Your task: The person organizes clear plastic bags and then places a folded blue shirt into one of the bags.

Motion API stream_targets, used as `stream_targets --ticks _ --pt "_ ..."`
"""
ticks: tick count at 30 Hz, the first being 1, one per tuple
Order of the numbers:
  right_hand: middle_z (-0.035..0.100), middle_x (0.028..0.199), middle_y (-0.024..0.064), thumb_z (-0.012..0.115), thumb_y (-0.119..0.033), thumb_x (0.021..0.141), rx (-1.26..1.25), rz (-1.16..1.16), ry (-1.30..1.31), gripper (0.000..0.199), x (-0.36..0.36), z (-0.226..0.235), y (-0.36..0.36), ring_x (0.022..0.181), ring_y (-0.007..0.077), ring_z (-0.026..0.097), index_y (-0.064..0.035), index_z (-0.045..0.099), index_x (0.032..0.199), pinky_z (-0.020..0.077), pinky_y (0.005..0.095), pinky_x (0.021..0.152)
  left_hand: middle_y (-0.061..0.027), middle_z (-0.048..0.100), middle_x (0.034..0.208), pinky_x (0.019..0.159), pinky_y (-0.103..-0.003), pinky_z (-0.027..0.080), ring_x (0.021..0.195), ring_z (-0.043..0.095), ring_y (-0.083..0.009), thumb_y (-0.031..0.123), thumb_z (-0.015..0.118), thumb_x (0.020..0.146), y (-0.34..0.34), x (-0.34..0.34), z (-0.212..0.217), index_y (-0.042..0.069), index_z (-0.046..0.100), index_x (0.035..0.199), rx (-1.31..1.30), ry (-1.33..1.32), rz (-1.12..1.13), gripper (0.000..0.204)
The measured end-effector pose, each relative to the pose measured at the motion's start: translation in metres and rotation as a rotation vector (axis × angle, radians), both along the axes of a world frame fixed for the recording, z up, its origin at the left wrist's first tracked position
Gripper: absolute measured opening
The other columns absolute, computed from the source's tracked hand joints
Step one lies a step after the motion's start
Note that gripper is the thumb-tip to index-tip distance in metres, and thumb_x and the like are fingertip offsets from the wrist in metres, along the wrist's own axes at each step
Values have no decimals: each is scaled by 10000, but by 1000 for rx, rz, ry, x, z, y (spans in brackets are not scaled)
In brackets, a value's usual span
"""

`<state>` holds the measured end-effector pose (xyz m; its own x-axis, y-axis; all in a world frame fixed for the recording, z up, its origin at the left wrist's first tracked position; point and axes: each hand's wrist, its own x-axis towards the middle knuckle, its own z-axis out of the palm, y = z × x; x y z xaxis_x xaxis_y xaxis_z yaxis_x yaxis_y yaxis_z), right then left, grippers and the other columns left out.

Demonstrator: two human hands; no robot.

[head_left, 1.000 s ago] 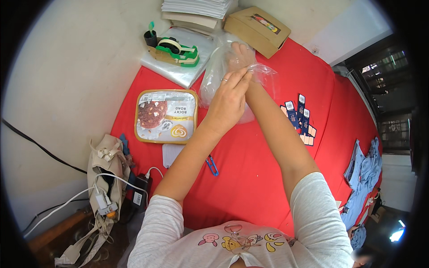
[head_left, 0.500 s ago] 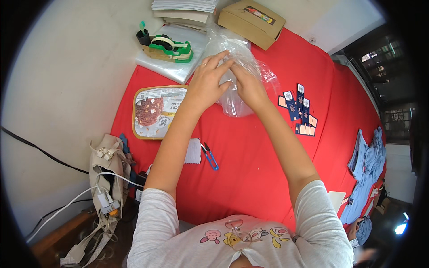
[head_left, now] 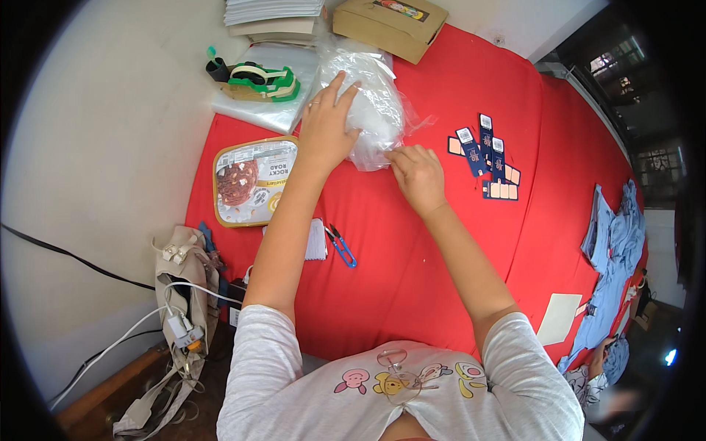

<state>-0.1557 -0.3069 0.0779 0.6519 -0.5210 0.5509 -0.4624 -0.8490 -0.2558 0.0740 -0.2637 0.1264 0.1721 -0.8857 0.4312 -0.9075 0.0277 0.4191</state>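
A clear plastic bag (head_left: 376, 110) lies crumpled on the red cloth at the far middle, and what is inside it, if anything, is hard to make out. My left hand (head_left: 329, 128) rests on its left side with fingers spread. At the bag's near right corner, my right hand (head_left: 419, 175) is closed, thumb and fingers pinching the plastic edge. Left of my left forearm sits a plastic tub (head_left: 254, 180) with a printed lid and yellow rim. Blue-handled thread snips (head_left: 341, 248) lie beside a small white pad (head_left: 316, 241), partly covered by my forearm.
Dark blue tags (head_left: 485, 158) lie in a loose pile to the right. Behind are a green tape dispenser (head_left: 268, 81) on flat clear plastic sheets, a paper stack (head_left: 272, 15) and a brown box (head_left: 390, 26). Blue garments (head_left: 610, 257) lie far right; a beige bag (head_left: 180, 272) hangs left.
My right hand has moved right and nearer, away from my left, and now pinches the bag's corner. My left hand has spread on the bag, which looks flatter. The view has shifted slightly.
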Motion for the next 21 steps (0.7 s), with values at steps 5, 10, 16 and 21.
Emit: stream_targets --ticks 5,10,16,21 --pt "675 861 66 805 -75 801 169 -25 5 123 -3 13 -8 883 263 671 -77 738 905 517 412 740 -121 426 1656 1174 -492 423 1443 496 -383 185 932 696 4 3 -11 125 587 1438 -17 212 -27 821" --pt "692 906 73 784 -94 824 414 122 145 74 -13 21 -13 896 300 672 -81 763 893 547 416 804 -127 399 1643 1223 -574 327 1489 422 -368 229 972 651 8 -32 -3 150 548 1470 15 -8 86 926" --pt "699 930 64 754 -152 884 190 297 211 85 -24 35 -11 957 287 667 -74 780 903 559 420 832 -136 404 1622 1242 -672 240 1502 396 -373 241 982 642 -7 -45 -17 128 529 1481 8 -147 224 960" --pt "675 913 67 760 -131 874 192 315 181 83 -30 45 0 940 288 652 -63 728 837 555 432 810 -158 430 1599 1252 -716 178 1504 399 -369 222 970 657 -30 -50 -10 111 533 1463 26 -279 301 924"
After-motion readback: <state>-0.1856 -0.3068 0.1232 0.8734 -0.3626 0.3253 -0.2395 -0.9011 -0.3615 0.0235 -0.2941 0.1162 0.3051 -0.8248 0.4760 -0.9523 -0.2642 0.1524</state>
